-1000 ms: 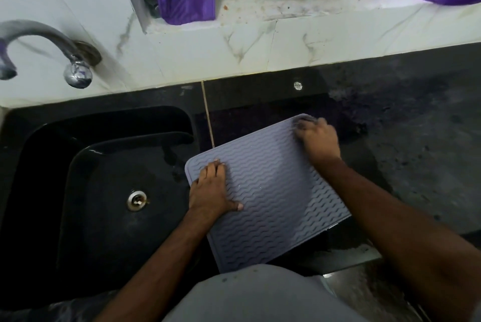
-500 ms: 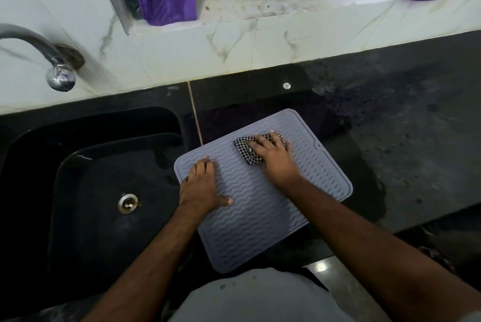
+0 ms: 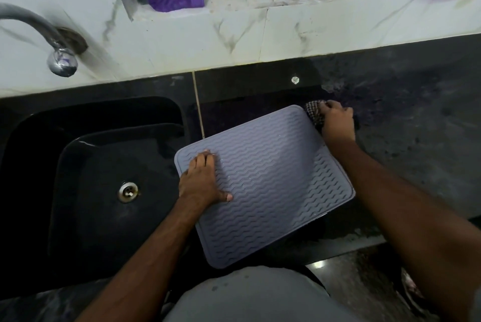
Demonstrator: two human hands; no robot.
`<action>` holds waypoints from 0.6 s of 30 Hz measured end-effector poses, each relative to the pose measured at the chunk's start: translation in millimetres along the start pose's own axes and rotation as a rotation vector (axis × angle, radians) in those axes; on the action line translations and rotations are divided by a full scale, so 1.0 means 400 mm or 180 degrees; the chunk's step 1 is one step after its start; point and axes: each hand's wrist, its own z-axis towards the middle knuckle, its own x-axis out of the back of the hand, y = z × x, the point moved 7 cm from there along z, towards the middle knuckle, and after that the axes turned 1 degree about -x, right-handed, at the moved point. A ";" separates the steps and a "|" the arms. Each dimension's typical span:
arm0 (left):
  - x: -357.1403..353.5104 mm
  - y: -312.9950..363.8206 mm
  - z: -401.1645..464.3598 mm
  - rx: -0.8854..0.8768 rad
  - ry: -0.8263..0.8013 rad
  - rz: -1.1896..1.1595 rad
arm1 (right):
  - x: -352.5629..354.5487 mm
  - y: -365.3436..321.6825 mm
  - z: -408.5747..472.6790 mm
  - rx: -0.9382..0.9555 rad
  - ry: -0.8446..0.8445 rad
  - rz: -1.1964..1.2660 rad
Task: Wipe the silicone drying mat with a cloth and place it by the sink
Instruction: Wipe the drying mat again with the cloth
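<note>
Silicone, grey-lilac, with a wavy ridge pattern all over: that's the mat [image 3: 268, 181], lying flat on the black tabletop [image 3: 406, 118] just to the right of the sink [image 3: 109, 165]. Its near-left corner seems to hang a bit over the tabletop's front edge, and its left edge sits right beside the sink's rim.

Left hand [image 3: 201, 182] is spread flat, palm down, on the mat's sink-side part, fingers together and thumb stuck out, pinning it in place. Right hand [image 3: 337, 120] is curled shut around a bunched checkered cloth [image 3: 313, 112] at the mat's far corner, the one away from the sink, so I'd say the wiping stroke is at the edge there.

Handling guess: it looks thin, floppy and light, so it'll sag if you lift it by one corner. The ridges glint like they're damp, which could make it a little slick. I'd grab it with both hands on opposite edges, or pinch one long edge with both hands and let it hang, then lay it down next to the sink. It's not fragile, so there's no real worry about dropping it.

Brands or writing: none I can read anywhere, not on the mat, the cloth or the tap [image 3: 61, 60] above the sink.
</note>
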 end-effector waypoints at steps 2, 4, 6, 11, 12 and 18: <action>-0.003 0.001 0.006 0.0025 -0.0016 0.0017 | 0.013 -0.073 -0.056 0.0541 0.0095 0.0148; -0.003 0.005 0.010 0.0045 -0.0028 0.0065 | -0.028 -0.171 -0.160 0.1297 -0.0088 0.0148; -0.004 0.007 0.013 0.0053 -0.0047 0.0100 | -0.118 -0.220 -0.252 0.1752 -0.0413 -0.0150; -0.005 0.005 0.007 0.0041 -0.0092 0.0046 | -0.156 -0.137 -0.198 0.1559 -0.0409 -0.0279; -0.005 0.008 0.007 0.0026 -0.0099 0.0038 | -0.141 -0.135 -0.179 0.1570 -0.0307 -0.0282; -0.001 0.010 -0.001 -0.0038 -0.0047 0.0003 | -0.073 -0.116 -0.039 0.0452 -0.0177 0.0292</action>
